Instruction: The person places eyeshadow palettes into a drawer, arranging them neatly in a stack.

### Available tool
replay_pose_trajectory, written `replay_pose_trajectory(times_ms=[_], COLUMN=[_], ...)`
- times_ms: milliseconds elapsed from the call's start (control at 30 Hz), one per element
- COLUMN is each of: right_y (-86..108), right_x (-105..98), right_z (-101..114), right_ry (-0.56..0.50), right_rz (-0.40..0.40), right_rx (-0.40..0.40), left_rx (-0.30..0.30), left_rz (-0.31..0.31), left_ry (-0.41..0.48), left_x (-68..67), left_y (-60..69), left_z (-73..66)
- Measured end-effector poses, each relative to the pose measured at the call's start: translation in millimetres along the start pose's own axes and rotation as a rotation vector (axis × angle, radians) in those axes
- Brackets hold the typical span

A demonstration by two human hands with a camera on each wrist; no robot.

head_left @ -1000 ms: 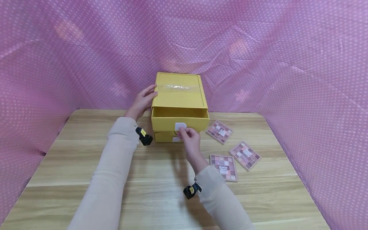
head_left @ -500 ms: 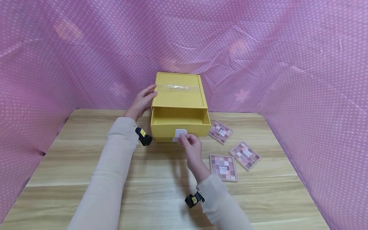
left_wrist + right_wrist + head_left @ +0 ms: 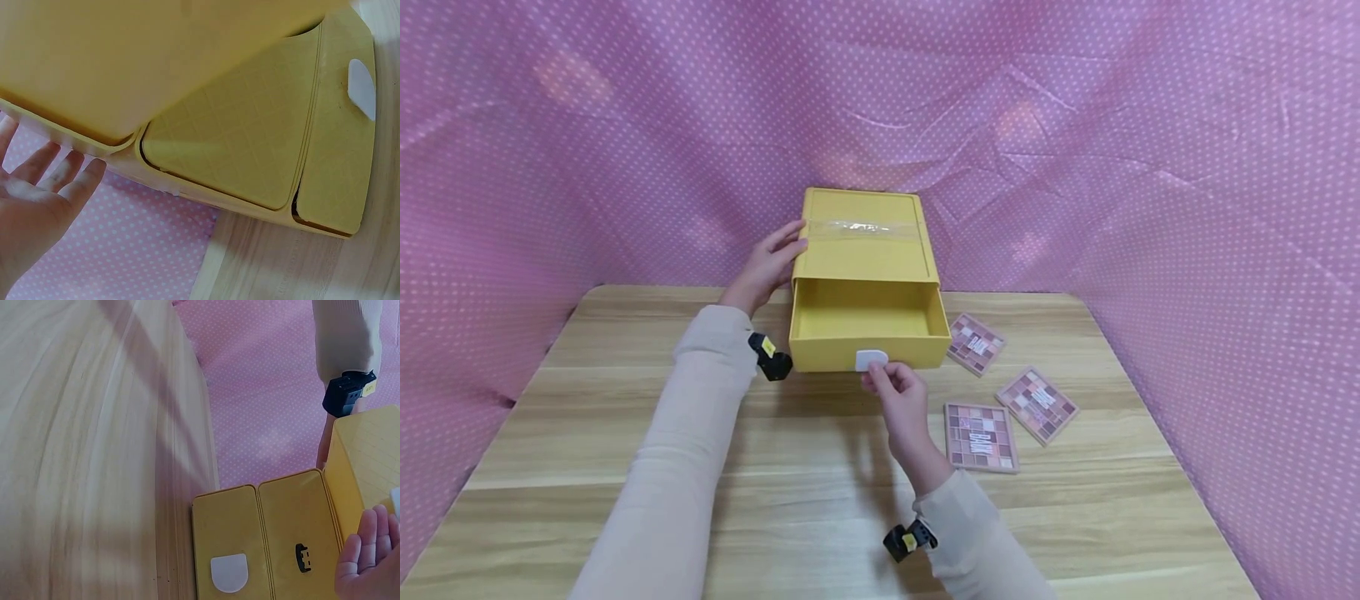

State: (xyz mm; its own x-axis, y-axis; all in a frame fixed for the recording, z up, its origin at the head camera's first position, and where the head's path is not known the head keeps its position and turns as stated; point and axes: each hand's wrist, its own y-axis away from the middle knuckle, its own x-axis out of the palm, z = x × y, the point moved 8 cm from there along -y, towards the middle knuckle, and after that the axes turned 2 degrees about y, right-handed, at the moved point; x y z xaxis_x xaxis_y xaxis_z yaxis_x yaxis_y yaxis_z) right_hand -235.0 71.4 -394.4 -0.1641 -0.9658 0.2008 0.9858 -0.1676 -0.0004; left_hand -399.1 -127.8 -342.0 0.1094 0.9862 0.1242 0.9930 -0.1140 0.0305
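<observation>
A yellow drawer cabinet [image 3: 865,258] stands at the back of the table, clear tape across its top. Its top drawer [image 3: 823,357] is pulled well out, and no object shows inside. My right hand [image 3: 906,408] pinches the white tab handle [image 3: 868,360] on that drawer's front between thumb and fingers. Against the cabinet's left side rests my left hand [image 3: 767,268], its fingers extended, also seen in the left wrist view. The right wrist view shows a middle drawer front [image 3: 299,531] with a black fitting, and a bottom drawer front [image 3: 226,525] bearing a white tab.
Three pinkish eyeshadow palettes lie right of the cabinet: one beside the drawer [image 3: 976,344], one farther right [image 3: 1039,406] and one near my right wrist [image 3: 981,438]. Pink dotted cloth [image 3: 700,125] hangs behind and around the wooden table [image 3: 587,442].
The top drawer has slid farther out toward me, drawn by my right hand on its tab. My left hand has stayed at the cabinet's side. The palettes have not moved.
</observation>
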Motion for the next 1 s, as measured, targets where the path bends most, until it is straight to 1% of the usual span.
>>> replay_pose_trajectory(times_ms=[133, 233, 300, 367, 433, 467, 533, 600, 633, 667, 700, 733, 867, 933, 1000], right_y=[5.3, 10.4, 14.4, 7.6, -5.0, -7.6, -24.7, -29.9, -29.7, -27.3, -29.2, -18.8, 16.4, 19.4, 20.3], right_x=[-1, -3, -4, -10, -18, -22, -31, -35, -37, -37, -38, -34, -22, -22, -23], right_z=[1, 3, 7, -13, -45, -54, -96, -114, -118, -117, -125, -106, -44, -39, -44], right_ry=[-0.002, 0.002, -0.011, -0.016, -0.014, -0.011, -0.008, -0.033, -0.039, -0.044, -0.064, -0.078, -0.068, -0.097, -0.100], right_rz=[0.014, 0.027, 0.056, 0.068, 0.076, 0.085, 0.069, 0.068, 0.067, 0.072, 0.083, 0.097, 0.098, 0.107, 0.103], right_rx=[-0.009, -0.037, -0.098, -0.138, -0.161, -0.174, -0.160, -0.167, -0.170, -0.180, -0.200, -0.213, -0.193, -0.206, -0.201], left_rx=[0.008, 0.014, 0.016, 0.017, 0.017, 0.016, 0.016, 0.015, 0.014, 0.012, 0.011, 0.010, 0.009, 0.010, 0.011], left_rz=[0.002, 0.002, 0.003, 0.003, 0.001, 0.003, 0.004, 0.004, 0.006, 0.005, 0.004, 0.002, 0.003, 0.006, 0.011], left_ry=[-0.003, -0.002, 0.000, 0.000, -0.005, -0.007, -0.011, -0.009, -0.006, -0.001, 0.004, 0.007, 0.014, 0.017, 0.019], left_x=[0.8, 1.6, 2.3, 2.8, 3.1, 3.5, 3.8, 3.7, 3.8, 3.6, 3.6, 3.6, 4.1, 4.6, 5.0], left_y=[1.6, 2.9, 4.2, 4.6, 5.4, 5.8, 6.2, 6.2, 6.2, 6.1, 6.1, 6.1, 6.0, 5.9, 5.9], left_z=[0.1, -0.1, -0.5, -0.2, 0.0, 0.1, 0.4, 0.7, 0.7, 0.9, 0.9, 0.9, 1.3, 1.5, 1.9])
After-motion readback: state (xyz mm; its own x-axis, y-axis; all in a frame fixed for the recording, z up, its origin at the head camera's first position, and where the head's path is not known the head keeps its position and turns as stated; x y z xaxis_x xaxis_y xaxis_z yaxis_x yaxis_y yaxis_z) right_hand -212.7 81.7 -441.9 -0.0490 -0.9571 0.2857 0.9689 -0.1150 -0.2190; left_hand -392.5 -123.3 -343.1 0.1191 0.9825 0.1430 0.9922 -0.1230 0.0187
